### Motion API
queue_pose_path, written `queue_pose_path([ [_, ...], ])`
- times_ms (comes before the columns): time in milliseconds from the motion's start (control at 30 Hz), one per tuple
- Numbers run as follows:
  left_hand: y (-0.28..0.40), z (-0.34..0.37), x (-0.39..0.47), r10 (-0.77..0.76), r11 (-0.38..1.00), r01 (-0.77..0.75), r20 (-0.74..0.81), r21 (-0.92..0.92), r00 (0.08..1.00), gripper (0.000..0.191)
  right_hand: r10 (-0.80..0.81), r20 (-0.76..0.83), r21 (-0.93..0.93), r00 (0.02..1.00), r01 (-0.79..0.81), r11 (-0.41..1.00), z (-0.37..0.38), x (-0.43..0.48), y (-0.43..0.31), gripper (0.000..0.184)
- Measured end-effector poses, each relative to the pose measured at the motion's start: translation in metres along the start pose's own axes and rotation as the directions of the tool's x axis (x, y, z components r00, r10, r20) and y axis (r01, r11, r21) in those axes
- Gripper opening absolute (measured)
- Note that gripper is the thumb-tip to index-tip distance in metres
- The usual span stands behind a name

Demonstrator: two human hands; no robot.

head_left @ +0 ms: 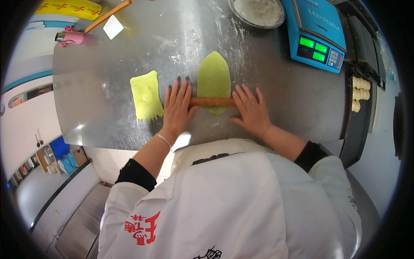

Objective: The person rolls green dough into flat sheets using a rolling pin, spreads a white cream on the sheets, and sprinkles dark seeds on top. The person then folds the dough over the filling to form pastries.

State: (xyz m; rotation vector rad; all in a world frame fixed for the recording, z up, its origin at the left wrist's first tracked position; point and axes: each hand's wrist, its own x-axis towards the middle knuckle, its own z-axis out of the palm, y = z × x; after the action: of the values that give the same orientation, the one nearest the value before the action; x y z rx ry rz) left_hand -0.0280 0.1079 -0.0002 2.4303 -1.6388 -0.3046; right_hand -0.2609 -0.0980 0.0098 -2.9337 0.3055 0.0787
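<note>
A long oval sheet of green dough [214, 74] lies on the steel worktop in front of me. Across its near end rests a wooden rolling pin [212, 102]. My left hand [177, 108] lies flat over the pin's left end, fingers stretched forward. Over the right end is my right hand [250, 110], palm down with its fingers spread. Neither hand curls around the pin. Just left of my left hand is a second piece of green dough [146, 97], roughly rectangular, with a ragged near edge.
A metal bowl of flour [258, 11] and a blue digital scale [318, 35] stand at the back right. A tray [355, 132] with pale dough pieces [360, 89] is at the far right. Back left lie another rolling pin [106, 16], a white scraper [113, 27], a pink bottle [71, 37] and a yellow roll [69, 8].
</note>
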Motion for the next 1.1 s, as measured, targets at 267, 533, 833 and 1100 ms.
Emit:
queue_pose_path([
  [267,0.037,-0.015,-0.088,0.025,1.0,-0.024,-0.021,0.011,0.999,0.063,-0.093,-0.238,0.102,0.967,0.12,0.987,0.002,-0.022,-0.01,0.049],
  [533,0.044,-0.021,-0.02,-0.026,0.988,0.001,-0.16,-0.156,0.987,0.052,-0.191,-0.3,0.256,0.934,0.272,0.928,-0.022,0.054,0.075,0.031],
  [833,0.018,0.001,0.046,-0.127,0.991,0.135,-0.314,0.005,0.941,0.052,-0.155,-0.269,0.064,0.951,0.178,0.982,-0.013,0.118,0.086,0.054],
  [1100,0.056,0.011,-0.062,0.193,0.979,-0.189,0.044,-0.079,0.98,0.067,-0.146,-0.202,0.07,0.968,0.163,0.984,0.001,-0.029,0.035,0.047],
])
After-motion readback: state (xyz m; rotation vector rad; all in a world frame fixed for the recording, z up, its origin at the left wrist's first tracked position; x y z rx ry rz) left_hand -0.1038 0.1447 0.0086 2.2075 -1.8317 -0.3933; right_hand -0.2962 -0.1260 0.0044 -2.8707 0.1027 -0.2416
